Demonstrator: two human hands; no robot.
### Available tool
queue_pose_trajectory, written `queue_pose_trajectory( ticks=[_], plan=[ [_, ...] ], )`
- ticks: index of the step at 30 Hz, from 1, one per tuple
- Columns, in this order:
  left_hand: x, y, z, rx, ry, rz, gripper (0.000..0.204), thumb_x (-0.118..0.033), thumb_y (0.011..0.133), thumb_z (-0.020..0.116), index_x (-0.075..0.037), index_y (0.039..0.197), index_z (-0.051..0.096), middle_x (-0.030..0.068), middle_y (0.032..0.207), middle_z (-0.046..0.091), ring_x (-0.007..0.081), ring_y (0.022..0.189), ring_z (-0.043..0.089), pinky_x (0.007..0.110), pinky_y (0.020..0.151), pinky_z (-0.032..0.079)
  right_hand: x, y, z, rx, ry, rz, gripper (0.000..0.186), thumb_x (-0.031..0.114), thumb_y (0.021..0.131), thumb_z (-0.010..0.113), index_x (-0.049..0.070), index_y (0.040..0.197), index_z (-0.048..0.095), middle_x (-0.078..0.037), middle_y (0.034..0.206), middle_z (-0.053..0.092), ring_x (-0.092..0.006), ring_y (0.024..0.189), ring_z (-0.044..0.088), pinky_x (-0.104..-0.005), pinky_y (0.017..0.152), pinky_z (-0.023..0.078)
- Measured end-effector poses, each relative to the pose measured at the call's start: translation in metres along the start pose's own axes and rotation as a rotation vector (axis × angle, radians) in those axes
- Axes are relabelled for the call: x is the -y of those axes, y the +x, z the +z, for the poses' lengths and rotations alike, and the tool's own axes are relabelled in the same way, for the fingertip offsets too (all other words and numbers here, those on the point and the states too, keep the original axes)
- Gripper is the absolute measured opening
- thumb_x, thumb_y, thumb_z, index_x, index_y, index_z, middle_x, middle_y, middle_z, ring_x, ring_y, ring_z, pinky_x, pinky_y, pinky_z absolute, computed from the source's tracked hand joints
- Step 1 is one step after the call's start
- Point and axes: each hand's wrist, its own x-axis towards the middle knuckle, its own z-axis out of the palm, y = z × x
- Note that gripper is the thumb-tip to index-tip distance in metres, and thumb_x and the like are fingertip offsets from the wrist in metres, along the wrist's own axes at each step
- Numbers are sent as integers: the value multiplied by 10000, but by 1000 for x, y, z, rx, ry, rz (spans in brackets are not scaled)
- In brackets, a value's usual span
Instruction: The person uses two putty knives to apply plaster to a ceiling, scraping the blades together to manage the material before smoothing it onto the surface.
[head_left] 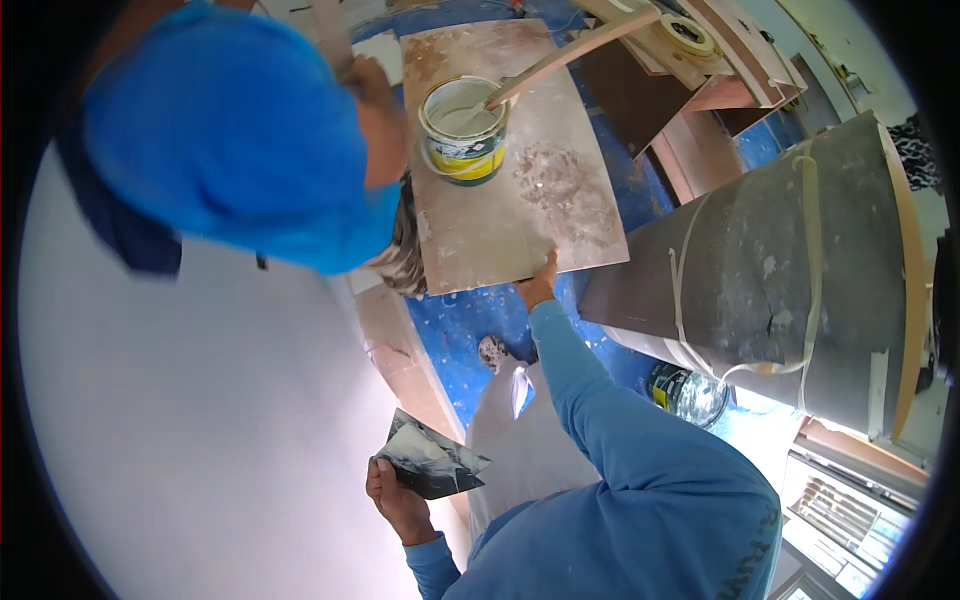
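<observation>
My left hand (400, 505) is closed on the edge of a thin black putty board (428, 458), a flat angular sheet smeared with white paste, beside the pale wall. My right arm reaches forward, and my right hand (541, 281) grips the near edge of a stained wooden board (560, 225), its fingers partly hidden under it. On that board stands an open bucket (466, 150) with a dark, yellow and white label. Whitish paste is inside it, and a wooden stick (570, 55) leans out over the rim.
A person in a bright blue top (230, 130) is close at the left of the board. On the right stands a large grey panel (760, 260) with pale straps. A second bucket (688, 393) sits on the blue floor covering (470, 340). Wooden cabinet parts (690, 100) stand behind.
</observation>
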Motion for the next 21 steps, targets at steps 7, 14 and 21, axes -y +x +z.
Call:
queue_pose_trajectory(
  ticks=[7,14,21],
  plan=[
    [59,-130,-117,-290,-179,80,234,-221,1011,509,-10,972,600,75,965,651,158,864,601,307,816,484,-18,-67,-78,141,13,67,669,677,900,480,198,1367,492,-71,1372,539,-309,1245,522,-528,1011,443],
    [121,-242,-192,-321,-410,-5,241,-181,1001,516,12,1124,589,119,1121,637,220,1010,596,359,890,476,-23,-94,-174,330,-91,34,704,679,905,488,188,1405,438,-87,1405,511,-343,1261,502,-577,1014,428],
    [138,-260,-257,-137,-299,24,333,-264,978,534,14,1159,566,116,1155,605,239,1065,557,398,953,431,-49,-165,-267,310,-159,-65,654,649,938,460,177,1391,457,-87,1381,536,-336,1248,516,-556,999,442]
  ],
)
